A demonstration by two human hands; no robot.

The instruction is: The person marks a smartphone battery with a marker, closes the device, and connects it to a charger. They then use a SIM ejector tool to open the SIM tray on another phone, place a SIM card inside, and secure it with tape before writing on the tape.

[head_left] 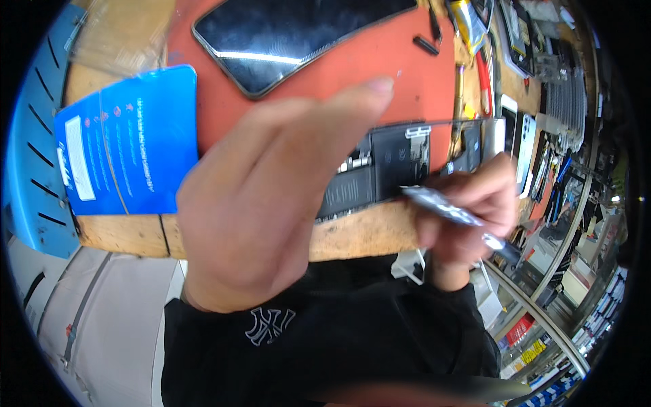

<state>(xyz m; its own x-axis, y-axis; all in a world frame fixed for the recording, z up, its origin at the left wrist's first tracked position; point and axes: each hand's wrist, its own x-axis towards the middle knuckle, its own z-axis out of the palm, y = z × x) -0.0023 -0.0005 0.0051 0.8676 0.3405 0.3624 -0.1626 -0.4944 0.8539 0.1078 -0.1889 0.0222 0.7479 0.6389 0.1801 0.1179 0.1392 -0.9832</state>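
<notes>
At the far left of the frame, a pale blue rack [41, 136] with dark slots stands beside a wooden counter [122, 234]. Next to it a bright blue packet [163, 142] lies at the edge of a red mat [434, 88], perhaps set aside so the middle stays free. At the upper centre a dark screen [298, 41] rests glossy side up on the mat, a position that would keep its face off the surface.

Across the centre, the left hand [247, 197] hangs close to the camera, blurred, its fingers curled and one digit reaching toward the upper right; whether it grips anything cannot be told. Beneath and beyond it, just right of centre, the open phone [349, 190] lies flat near the counter's front edge, its insides facing up, seemingly within easy reach of both hands.

Farther right, the right hand [475, 210] grips a slim silver tool [444, 205] slantwise, pen-fashion, a hold that would suit fine work. Its tip sits by the phone's lower right edge; contact cannot be confirmed. Beyond, a pale phone [524, 156] lies among crowded parts at the frame's right, apparently parked clear of the mat.
</notes>
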